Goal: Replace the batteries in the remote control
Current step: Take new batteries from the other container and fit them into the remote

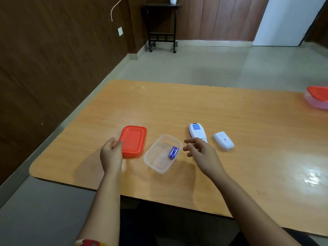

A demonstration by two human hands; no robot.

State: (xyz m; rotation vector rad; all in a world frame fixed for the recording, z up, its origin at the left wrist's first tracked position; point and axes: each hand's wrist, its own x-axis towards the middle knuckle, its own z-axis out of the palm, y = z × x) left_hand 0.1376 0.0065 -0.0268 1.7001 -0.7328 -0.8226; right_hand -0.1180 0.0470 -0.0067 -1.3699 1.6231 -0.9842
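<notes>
Left of clear tub (162,153): red lid (133,141), narrow gap between.
Right of tub: remote (197,132), then its loose cover (223,141), gaps between.
Beyond tub: open stretch of table (177,103).

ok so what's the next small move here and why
Probably lower the right hand into the clear container and pinch up one of the two blue batteries. That hand is empty and hovers right beside it, while the remote lies with its back cover already off, and the left hand holds the red lid by its edge.

Red-lidded box (317,97) far right; black stand (162,27); perhaps a vase (173,0) atop
</notes>
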